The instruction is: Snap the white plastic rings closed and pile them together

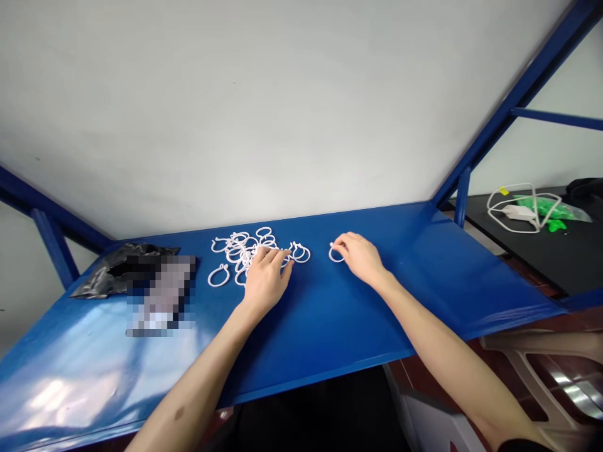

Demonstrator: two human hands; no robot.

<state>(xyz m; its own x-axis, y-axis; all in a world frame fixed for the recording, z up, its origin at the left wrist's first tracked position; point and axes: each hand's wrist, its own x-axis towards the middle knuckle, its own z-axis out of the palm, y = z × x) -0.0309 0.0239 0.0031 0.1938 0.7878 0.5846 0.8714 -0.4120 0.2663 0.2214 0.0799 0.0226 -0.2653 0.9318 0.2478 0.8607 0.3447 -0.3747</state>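
Note:
A loose pile of white plastic rings [234, 254], each with small knobs at its joint, lies on the blue table [330, 320]. My left hand [266, 276] rests over the right side of this pile, fingers stretched out and thumb apart; its palm hides some of the rings. Just right of those fingers lie a couple of white rings [301, 253] close together. Farther right, my right hand [360, 256] pinches a single white ring [335, 256] at its upper right edge, at or near the table surface. My fingers cover part of that ring.
A black plastic bag [101, 273] lies on the table's left, beside a blurred-out object [162, 292]. Blue metal posts [461, 198] rise at both ends. To the right, a dark table [518, 251] holds a white cable [511, 231] and a bag of green pieces [541, 207]. A beige plastic chair [541, 342] stands below.

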